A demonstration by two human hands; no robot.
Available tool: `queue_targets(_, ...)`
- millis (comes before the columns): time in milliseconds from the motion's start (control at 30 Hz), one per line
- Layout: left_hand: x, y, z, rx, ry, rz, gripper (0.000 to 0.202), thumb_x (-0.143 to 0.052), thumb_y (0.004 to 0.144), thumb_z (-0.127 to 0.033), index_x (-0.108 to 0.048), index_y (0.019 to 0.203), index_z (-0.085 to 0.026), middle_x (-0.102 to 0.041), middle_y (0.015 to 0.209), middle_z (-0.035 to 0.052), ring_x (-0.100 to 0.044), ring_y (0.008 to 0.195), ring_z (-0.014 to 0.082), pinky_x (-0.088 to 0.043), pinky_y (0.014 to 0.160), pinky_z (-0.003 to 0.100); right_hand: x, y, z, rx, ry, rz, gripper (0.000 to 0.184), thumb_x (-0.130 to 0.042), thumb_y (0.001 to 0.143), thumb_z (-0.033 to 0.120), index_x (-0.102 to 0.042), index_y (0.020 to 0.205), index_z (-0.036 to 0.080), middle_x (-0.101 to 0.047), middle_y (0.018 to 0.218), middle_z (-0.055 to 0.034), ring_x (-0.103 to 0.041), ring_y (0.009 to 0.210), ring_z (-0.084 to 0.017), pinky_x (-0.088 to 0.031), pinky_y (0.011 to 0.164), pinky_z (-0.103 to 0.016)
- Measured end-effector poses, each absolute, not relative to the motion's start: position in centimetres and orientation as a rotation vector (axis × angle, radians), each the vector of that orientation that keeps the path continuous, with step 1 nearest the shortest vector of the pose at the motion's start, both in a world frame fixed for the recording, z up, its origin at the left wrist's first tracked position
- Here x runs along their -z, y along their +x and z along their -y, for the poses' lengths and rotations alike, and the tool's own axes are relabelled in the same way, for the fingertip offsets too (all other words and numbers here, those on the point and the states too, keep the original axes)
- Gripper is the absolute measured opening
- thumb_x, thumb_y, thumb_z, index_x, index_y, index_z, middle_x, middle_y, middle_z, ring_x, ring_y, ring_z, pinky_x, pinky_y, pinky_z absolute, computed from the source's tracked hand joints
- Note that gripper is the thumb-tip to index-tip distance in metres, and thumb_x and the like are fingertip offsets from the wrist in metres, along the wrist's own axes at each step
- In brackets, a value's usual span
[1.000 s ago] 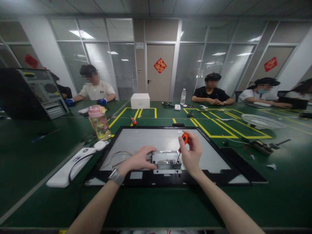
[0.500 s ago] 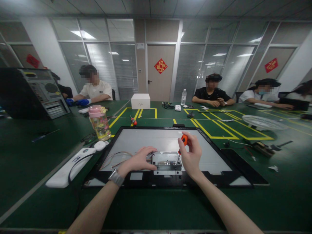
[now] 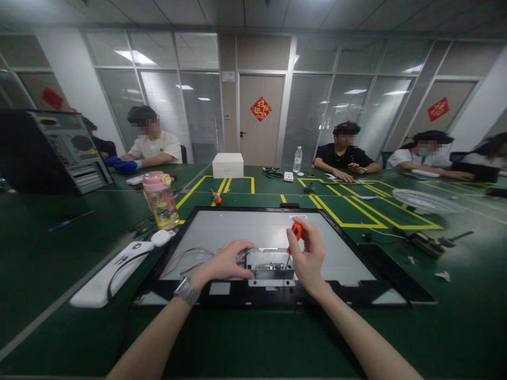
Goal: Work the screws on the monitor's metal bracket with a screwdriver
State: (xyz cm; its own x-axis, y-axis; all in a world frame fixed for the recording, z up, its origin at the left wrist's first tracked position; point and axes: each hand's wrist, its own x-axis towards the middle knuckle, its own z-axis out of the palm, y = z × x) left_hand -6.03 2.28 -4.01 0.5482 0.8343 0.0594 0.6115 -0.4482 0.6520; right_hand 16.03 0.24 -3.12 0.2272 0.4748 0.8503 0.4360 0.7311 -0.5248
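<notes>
My right hand [image 3: 311, 253] grips a screwdriver [image 3: 297, 230] with an orange and black handle. Its thin shaft points down at the right part of a metal bracket box [image 3: 267, 258], where the tip is hard to make out. Thumb and fingers of my left hand [image 3: 228, 259] are closed on the left end of that box. Wires [image 3: 186, 258] run out to the left from under this hand. Beneath everything lies a display panel [image 3: 222, 227], pale grey with a black frame, flat on the green table.
At left stand a pink-lidded bottle [image 3: 160, 203], a white power bank [image 3: 114, 272] with a black cable, and a computer case [image 3: 55, 150]. A dark slab [image 3: 400, 274] adjoins the panel's right side. Farther back are a white box [image 3: 228, 165] and several seated people.
My hands stay on the box and the screwdriver, whose handle has shifted very slightly left. Across the table, a person in black has spread their hands apart.
</notes>
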Motion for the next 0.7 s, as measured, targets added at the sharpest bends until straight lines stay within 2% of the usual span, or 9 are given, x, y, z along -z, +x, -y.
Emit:
queue_targets(100,4.0,-6.0,-2.2,-0.505,2.201,-1.160,0.069,-0.080,0.062,-0.032,-0.054,0.125,-0.023,-0.052,0.136,0.0076,-0.040,0.131,0.0271,-0.020,0.116,0.042,3.2,15.9,-0.1,-0.085,-0.810,1.413,0.022,-0.053,0.090,0.022,-0.057,0.111,0.023,-0.058,0.092,-0.0052,-0.054,0.075,-0.018,-0.046,0.066,-0.033)
queue_targets(267,3.9,-6.0,-2.2,-0.495,2.200,-1.142,0.069,-0.080,0.062,-0.032,-0.055,0.125,-0.023,-0.052,0.135,0.0076,-0.041,0.130,0.0270,-0.020,0.116,0.043,2.6,15.5,0.2,-0.449,-0.699,1.406,0.024,-0.039,0.096,0.027,-0.052,0.116,0.024,-0.057,0.090,-0.0047,-0.053,0.063,-0.014,-0.042,0.047,-0.024)
queue_targets(367,4.0,-6.0,-2.3,-0.503,2.206,-1.139,0.069,-0.080,0.061,-0.032,-0.055,0.125,-0.022,-0.052,0.135,0.0081,-0.042,0.130,0.0280,-0.020,0.115,0.043,1.9,15.7,0.0,-0.617,-0.633,1.426,0.019,-0.041,0.095,0.031,-0.055,0.107,0.024,-0.059,0.088,-0.0042,-0.055,0.065,-0.015,-0.045,0.048,-0.025)
queue_targets(500,4.1,-6.1,-2.4,-0.509,2.208,-1.161,0.072,-0.082,0.059,-0.032,-0.055,0.125,-0.023,-0.051,0.136,0.0083,-0.040,0.131,0.0290,-0.020,0.115,0.044,1.5,16.3,-0.6,-0.641,-0.674,1.385,0.012,-0.058,0.088,0.034,-0.060,0.092,0.023,-0.058,0.082,-0.0023,-0.056,0.068,-0.016,-0.050,0.056,-0.028)
queue_targets(633,4.0,-6.1,-2.3,-0.506,2.201,-1.160,0.071,-0.081,0.060,-0.031,-0.055,0.125,-0.023,-0.052,0.136,0.0075,-0.041,0.130,0.0276,-0.019,0.116,0.043,2.0,16.7,-1.2,-0.711,-0.654,1.353,0.017,-0.054,0.090,0.036,-0.062,0.096,0.022,-0.059,0.079,-0.0027,-0.057,0.071,-0.017,-0.051,0.061,-0.029)
queue_targets(700,3.9,-6.1,-2.2,-0.500,2.193,-1.169,0.071,-0.081,0.061,-0.030,-0.055,0.126,-0.023,-0.052,0.136,0.0075,-0.041,0.130,0.0271,-0.019,0.116,0.042,2.1,16.7,-1.3,-0.771,-0.624,1.349,0.021,-0.051,0.093,0.037,-0.061,0.102,0.022,-0.061,0.083,-0.0043,-0.059,0.073,-0.017,-0.050,0.057,-0.028)
